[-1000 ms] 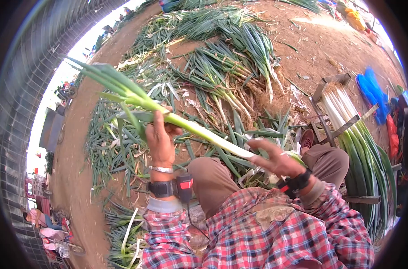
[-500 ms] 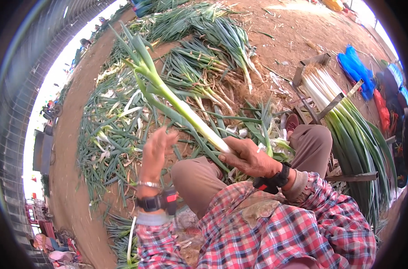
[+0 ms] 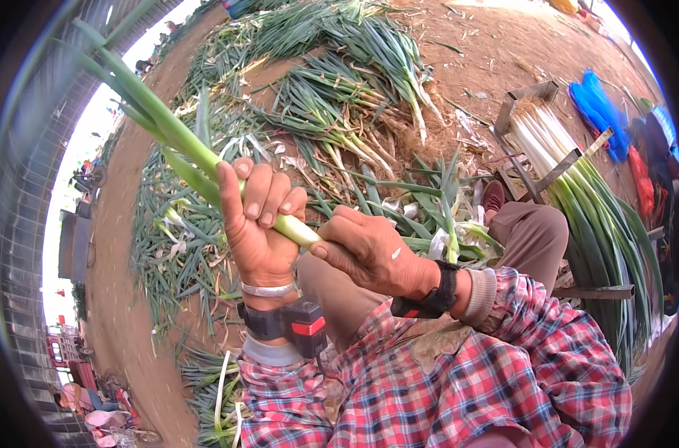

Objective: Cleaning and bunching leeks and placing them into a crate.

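My left hand (image 3: 256, 221) is wrapped around a long green onion stalk (image 3: 177, 143), gripping it where the green leaves meet the pale stem. The leaves stretch up and to the left, away from me. My right hand (image 3: 371, 252) grips the pale lower end of the same stalk, right beside the left hand, with the thumb pressed on the stem. Both wrists wear dark bands, and the left one also carries a silver bangle. My sleeves are red plaid.
Piles of green onions (image 3: 339, 82) lie on the brown dirt ground ahead and to the left. A metal rack (image 3: 542, 157) at the right holds a stack of trimmed white-stemmed onions (image 3: 586, 201). Blue bags (image 3: 599, 112) lie beyond it. My knee (image 3: 530, 231) is bent below the rack.
The left hand, open half a second ago, has closed around the stalk. The stalk has swung upward and left, and both hands have come close together.
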{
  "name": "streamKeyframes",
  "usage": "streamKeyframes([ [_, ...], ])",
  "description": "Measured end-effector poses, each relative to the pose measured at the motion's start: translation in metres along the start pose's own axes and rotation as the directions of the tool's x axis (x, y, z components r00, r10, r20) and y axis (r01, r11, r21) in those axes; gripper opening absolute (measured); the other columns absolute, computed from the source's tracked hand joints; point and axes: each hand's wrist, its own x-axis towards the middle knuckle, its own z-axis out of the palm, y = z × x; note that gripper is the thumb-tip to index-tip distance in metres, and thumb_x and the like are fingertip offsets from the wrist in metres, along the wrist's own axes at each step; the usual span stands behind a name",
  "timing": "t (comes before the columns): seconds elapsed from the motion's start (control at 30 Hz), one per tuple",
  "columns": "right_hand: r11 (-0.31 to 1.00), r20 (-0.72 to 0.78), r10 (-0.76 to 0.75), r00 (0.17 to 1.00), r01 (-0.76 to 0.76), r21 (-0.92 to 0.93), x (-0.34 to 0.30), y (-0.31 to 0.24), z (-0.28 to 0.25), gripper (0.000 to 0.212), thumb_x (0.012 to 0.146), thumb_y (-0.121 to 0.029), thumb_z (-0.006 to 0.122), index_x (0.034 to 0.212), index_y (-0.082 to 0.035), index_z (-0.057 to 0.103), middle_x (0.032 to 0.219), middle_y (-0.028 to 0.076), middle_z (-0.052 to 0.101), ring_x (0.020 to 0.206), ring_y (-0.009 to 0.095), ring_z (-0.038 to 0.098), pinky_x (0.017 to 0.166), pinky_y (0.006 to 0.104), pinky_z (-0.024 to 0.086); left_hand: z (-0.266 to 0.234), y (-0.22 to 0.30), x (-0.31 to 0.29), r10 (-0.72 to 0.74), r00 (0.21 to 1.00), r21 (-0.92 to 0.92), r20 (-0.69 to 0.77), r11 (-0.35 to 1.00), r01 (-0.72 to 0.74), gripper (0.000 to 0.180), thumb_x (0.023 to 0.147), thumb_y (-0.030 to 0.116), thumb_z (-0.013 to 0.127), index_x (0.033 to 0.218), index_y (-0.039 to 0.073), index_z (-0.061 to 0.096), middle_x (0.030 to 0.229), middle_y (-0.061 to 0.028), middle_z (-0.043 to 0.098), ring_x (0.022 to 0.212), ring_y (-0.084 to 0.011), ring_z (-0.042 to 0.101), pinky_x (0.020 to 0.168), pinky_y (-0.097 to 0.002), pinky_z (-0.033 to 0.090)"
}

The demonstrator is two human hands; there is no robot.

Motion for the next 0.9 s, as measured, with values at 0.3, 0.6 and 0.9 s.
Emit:
streamKeyframes([
  [0.3,0.973,-0.079,0.119,0.99,-0.101,0.206,-0.001,-0.003,0.01,0.016,0.089,-0.014,0.061,0.084,-0.003,0.051,0.07,0.012,0.048,0.059,0.032,0.048,0.054,0.0373,0.041,0.001,0.001,-0.008,0.017,0.979,0.027,0.203,0.999,-0.023,0.031,0.098,0.041,0.049,0.087,0.012,0.047,0.057,0.0063,0.037,0.059,-0.0093,0.04,0.082,-0.0348,0.043],
  [0.6,0.997,-0.098,-0.041,0.994,0.046,0.054,0.013,-0.011,0.004,0.013,0.083,-0.006,0.067,0.09,-0.003,0.056,0.085,0.01,0.055,0.073,0.022,0.055,0.064,0.0321,0.044,0.005,-0.001,-0.014,0.115,0.99,0.235,-0.082,0.968,-0.093,0.031,0.098,0.042,0.049,0.092,0.011,0.048,0.064,0.0041,0.037,0.065,-0.0098,0.041,0.075,-0.0306,0.048],
  [0.9,0.482,0.399,0.406,0.822,-0.563,0.672,-0.049,0.02,-0.086,0.016,0.097,-0.018,0.054,0.088,-0.004,0.051,0.071,0.003,0.056,0.067,0.016,0.059,0.059,0.0335,0.048,-0.033,0.04,-0.01,0.442,0.868,0.576,-0.227,0.78,-0.247,0.035,0.1,0.033,0.047,0.125,0.009,0.044,0.079,-0.0004,0.047,0.063,-0.0085,0.043,0.054,-0.0242,0.039],
])
